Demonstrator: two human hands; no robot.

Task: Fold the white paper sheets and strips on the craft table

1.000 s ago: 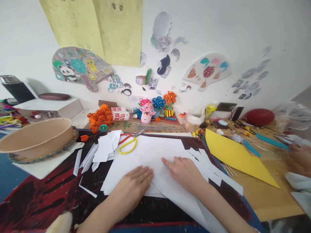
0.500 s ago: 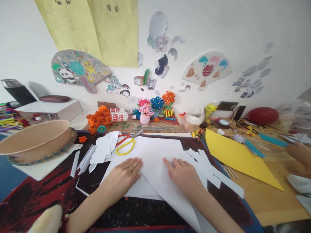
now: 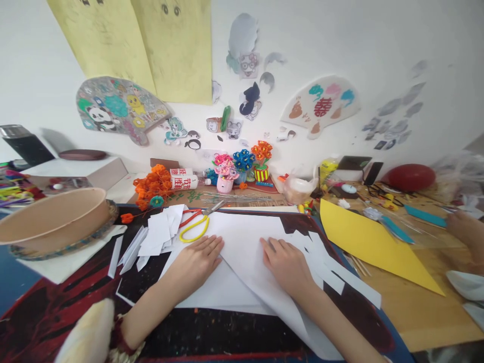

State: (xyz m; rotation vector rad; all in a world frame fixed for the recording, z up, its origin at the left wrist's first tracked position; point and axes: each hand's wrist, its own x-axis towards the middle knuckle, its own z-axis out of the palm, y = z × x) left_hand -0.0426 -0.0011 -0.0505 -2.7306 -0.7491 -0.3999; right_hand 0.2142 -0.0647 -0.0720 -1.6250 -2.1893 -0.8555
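A large white paper sheet lies before me, its near right part lifted and curling under my right arm. My left hand rests flat on its left side, fingers stretched out. My right hand presses on the right side of the paper with its fingers apart. More white paper shows beneath the curled sheet. Just beyond my left hand lie scissors with one red and one yellow handle. Cut white slips are heaped on the left, and white paper strips lie to the right.
A yellow sheet covers part of the wooden table on the right, near another person's hand. A beige round basin stands at left. Orange craft flowers and small flower pots line the back by the wall.
Both hands have shifted slightly away from me over the paper. The sheet's near right part has folded and curled more, baring more of the paper underneath.
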